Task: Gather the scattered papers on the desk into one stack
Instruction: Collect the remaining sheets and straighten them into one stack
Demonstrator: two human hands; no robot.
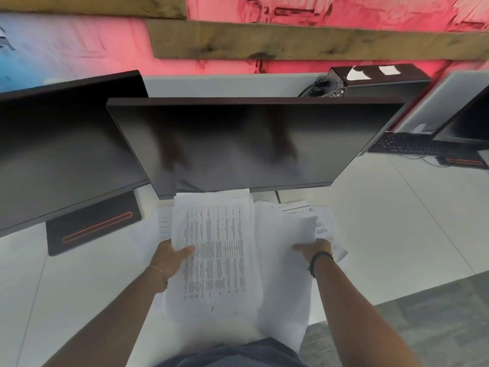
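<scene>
Papers: two loose bundles (219, 250) lay side by side at 6 o'clock on the white worktop (397, 221), just below the middle monitor (238, 141); the left bundle showed a printed table, the right one (285, 247) was mostly blank on top, with printed sheets fanned out at its 2 o'clock corner.
Left hand: the left hand (169, 256) pinched the left bundle's edge at 9 o'clock, thumb on top, fingers hidden under the sheets.
Right hand: the right hand (315, 250) gripped the right bundle at 3 o'clock, thumb across the top sheet.
Stray sheet: one more page (164, 223) peeked out at 10 o'clock, under the left bundle.
Progress: judged near the end, the two bundles not yet merged.
Risk: the near corners overhung the worktop edge, so sheets could slide to the floor if either grip loosened; the fanned corner could crease when squared; the stray page could be left behind.
Surroundings: a second monitor (60, 149) at 9 o'clock, its base (92, 226) beside the papers; a keyboard (412, 145) at 2 o'clock.
</scene>
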